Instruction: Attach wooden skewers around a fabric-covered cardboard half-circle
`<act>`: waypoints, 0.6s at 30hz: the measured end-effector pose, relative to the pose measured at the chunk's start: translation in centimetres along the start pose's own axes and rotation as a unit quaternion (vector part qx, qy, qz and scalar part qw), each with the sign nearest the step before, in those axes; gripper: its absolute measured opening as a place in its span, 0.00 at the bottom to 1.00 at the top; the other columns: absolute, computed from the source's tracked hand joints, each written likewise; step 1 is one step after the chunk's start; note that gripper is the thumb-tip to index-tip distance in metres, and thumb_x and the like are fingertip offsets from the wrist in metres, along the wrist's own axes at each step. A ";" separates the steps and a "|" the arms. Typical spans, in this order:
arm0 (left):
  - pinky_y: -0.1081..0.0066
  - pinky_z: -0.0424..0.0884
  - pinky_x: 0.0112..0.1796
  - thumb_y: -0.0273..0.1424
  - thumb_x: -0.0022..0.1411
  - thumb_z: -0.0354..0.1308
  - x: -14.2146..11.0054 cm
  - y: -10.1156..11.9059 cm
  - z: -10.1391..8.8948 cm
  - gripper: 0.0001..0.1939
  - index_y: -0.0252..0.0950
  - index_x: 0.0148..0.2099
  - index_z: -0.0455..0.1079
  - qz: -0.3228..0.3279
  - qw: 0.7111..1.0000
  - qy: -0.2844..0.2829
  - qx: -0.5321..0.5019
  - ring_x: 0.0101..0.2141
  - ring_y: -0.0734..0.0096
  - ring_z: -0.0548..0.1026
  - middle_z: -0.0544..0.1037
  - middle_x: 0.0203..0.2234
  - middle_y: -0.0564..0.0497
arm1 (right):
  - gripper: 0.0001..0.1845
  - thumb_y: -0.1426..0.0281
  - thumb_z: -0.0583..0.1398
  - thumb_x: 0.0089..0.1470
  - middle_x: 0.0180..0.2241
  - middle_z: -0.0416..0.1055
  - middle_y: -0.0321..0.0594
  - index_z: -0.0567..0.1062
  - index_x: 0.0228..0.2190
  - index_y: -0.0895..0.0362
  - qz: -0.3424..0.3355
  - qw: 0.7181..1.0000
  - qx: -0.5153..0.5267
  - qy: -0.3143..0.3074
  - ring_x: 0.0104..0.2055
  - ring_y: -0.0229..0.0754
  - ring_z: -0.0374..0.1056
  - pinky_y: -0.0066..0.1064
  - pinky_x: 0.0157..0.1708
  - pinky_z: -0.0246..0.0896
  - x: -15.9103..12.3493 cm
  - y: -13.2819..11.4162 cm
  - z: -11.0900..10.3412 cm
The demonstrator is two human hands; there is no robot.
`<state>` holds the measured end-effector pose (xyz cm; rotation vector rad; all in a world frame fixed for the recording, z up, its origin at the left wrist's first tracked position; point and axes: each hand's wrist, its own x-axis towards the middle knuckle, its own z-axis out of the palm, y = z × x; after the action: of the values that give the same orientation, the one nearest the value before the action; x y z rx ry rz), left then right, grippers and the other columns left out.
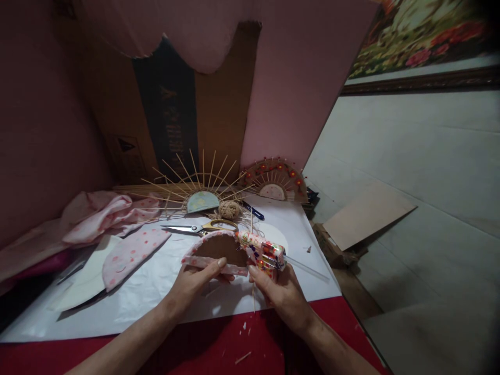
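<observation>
My left hand (195, 278) is closed on a half-round cardboard piece (224, 251), its thumb pressing a strip of dotted pink fabric along the straight edge. The same fabric wraps the curved rim. My right hand (283, 294) is closed at the right corner of this piece, thumb against the fabric. Right by it is a hot glue gun (261, 250) with a flowery pattern, a clear glue stick (308, 268) poking out of its back. The gun's handle goes behind my right hand; whether the fingers grip it is hidden.
Open scissors (195, 229) lie behind the piece, near a twine ball (229, 209) and a half-round with radiating sticks (203, 200). Left are a dotted fabric half-circle (135, 255) and crumpled pink cloth (105, 216). A decorated cardboard fan (273, 177) leans at the back.
</observation>
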<state>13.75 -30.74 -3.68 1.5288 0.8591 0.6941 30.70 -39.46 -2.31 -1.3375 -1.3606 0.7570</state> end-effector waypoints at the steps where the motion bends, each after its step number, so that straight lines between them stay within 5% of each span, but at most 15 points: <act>1: 0.71 0.70 0.35 0.41 0.56 0.54 0.0 0.0 0.0 0.18 0.34 0.28 0.78 -0.001 1.000 -0.001 -0.002 0.30 0.65 0.76 0.80 0.24 0.46 | 0.11 0.65 0.55 0.56 0.32 0.73 0.39 0.74 0.36 0.57 0.001 1.000 -0.003 -0.001 0.38 0.42 0.68 0.33 0.41 0.62 0.0 0.0 0.0; 5: 0.71 0.69 0.34 0.41 0.57 0.54 0.1 0.0 0.0 0.18 0.35 0.28 0.78 0.000 1.000 0.001 0.008 0.30 0.65 0.76 0.80 0.24 0.47 | 0.12 0.65 0.55 0.56 0.29 0.73 0.38 0.75 0.31 0.58 0.013 1.000 -0.023 -0.005 0.37 0.43 0.68 0.34 0.39 0.63 -0.1 0.4 0.1; 9: 0.70 0.69 0.36 0.41 0.57 0.54 0.0 -0.1 -0.1 0.18 0.34 0.27 0.78 0.007 1.000 -0.005 0.018 0.31 0.64 0.76 0.80 0.24 0.46 | 0.12 0.65 0.56 0.56 0.31 0.74 0.39 0.75 0.37 0.57 0.019 0.999 -0.025 -0.008 0.34 0.42 0.69 0.34 0.37 0.64 -0.1 0.3 0.2; 15: 0.70 0.70 0.35 0.41 0.58 0.53 -0.1 0.0 -0.1 0.18 0.35 0.32 0.79 -0.002 1.000 -0.016 0.005 0.32 0.63 0.76 0.80 0.27 0.45 | 0.14 0.65 0.55 0.56 0.39 0.73 0.40 0.74 0.43 0.55 -0.007 1.000 0.003 -0.005 0.43 0.44 0.68 0.35 0.46 0.61 0.0 -0.2 0.0; 18: 0.70 0.69 0.36 0.41 0.59 0.52 -0.2 0.1 -0.1 0.18 0.35 0.32 0.79 -0.003 1.000 -0.010 -0.002 0.32 0.64 0.76 0.80 0.27 0.45 | 0.13 0.64 0.55 0.56 0.33 0.74 0.39 0.74 0.40 0.56 0.003 1.000 -0.016 0.002 0.38 0.42 0.68 0.34 0.42 0.62 0.0 -0.1 -0.1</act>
<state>13.59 -30.84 -3.58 1.5264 0.8452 0.6748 30.79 -39.53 -2.19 -1.3671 -1.3719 0.7395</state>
